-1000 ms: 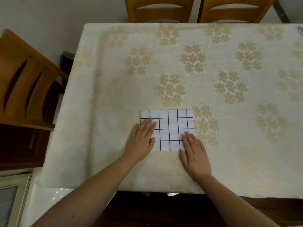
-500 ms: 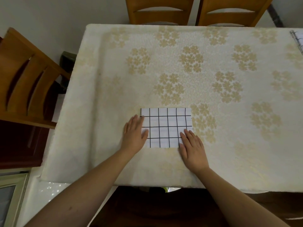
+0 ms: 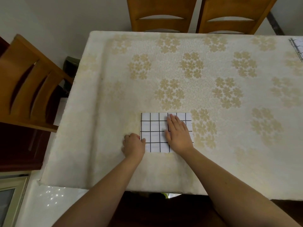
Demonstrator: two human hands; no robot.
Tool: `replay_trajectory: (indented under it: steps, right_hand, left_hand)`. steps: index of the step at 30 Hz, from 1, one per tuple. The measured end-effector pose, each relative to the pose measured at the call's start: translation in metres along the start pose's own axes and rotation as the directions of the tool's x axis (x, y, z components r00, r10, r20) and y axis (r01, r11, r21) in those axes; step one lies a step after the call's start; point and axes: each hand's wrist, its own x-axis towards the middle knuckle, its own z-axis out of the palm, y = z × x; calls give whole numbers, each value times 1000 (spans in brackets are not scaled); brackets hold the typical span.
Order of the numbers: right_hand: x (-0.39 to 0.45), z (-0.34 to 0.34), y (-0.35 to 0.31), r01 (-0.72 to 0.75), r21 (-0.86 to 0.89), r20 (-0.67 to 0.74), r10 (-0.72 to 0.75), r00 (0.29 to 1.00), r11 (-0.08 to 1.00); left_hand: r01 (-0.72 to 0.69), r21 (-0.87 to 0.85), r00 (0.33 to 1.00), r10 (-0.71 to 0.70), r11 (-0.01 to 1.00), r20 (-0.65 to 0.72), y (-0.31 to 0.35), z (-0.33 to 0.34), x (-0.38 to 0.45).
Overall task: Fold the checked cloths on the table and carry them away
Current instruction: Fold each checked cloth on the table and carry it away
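One folded checked cloth [image 3: 154,131], white with a black grid, lying flat as a neat rectangle near the front edge of the table [image 3: 98,112], left of the middle of that edge. Right hand [image 3: 177,132] spread flat across the right half of that cloth, fingers straight and close together, pointing toward the far edge, palm pressing down, gripping nothing. Left hand [image 3: 133,145] at the cloth's left edge, close to its front left corner, fingers curled under and thumb lying on the top of the fabric, so pinching that edge by the look of it, though the fingertips themselves hidden beneath the hand. Both bare forearms reaching in over the front edge. Second checked cloth [image 3: 298,47] just visible at the far right edge of the table, cut off by the frame, well apart from the first. Cream tablecloth [image 3: 205,71] with pale gold flower clusters covering the whole top and hanging over the front edge. Two wooden chairs [image 3: 162,15] pushed in side by side at the far edge, and another wooden chair [image 3: 27,84] standing at the left edge, its slatted back facing the table. Pale floor [image 3: 49,25] beyond the left edge.
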Motion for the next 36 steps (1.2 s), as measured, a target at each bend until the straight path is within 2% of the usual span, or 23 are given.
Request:
replay_trajectory:
  steps: [4, 9, 15, 20, 24, 30, 36]
  right_hand:
    - [26, 3, -11, 34, -27, 48, -33, 998, 999]
    - [25, 5, 23, -96, -98, 119, 107, 987, 991]
    - [13, -5, 64, -146, -177, 88, 163, 983, 973]
    - [12, -4, 63, -149, -130, 76, 160, 984, 980]
    - [13, -5, 63, -133, -118, 57, 140, 988, 984]
    - [11, -4, 68, -95, -150, 66, 106, 992, 984]
    - [13, -5, 68, -102, -153, 61, 112, 992, 983]
  left_hand:
    - [6, 3, 1000, -6, 1000, 3, 0, 0, 0]
    - [21, 5, 999, -22, 1000, 27, 1, -1, 2]
    - [7, 24, 1000, -8, 1000, 30, -1, -1, 5]
    - [17, -55, 1000, -16, 998, 23, -2, 1, 3]
    - [-93, -190, 995, 95, 977, 0, -9, -5, 7]
    - [-214, -239, 976, 215, 947, -20, -4, -24, 5]
    - [-432, -250, 899, 435, 867, -46, 22, -32, -17]
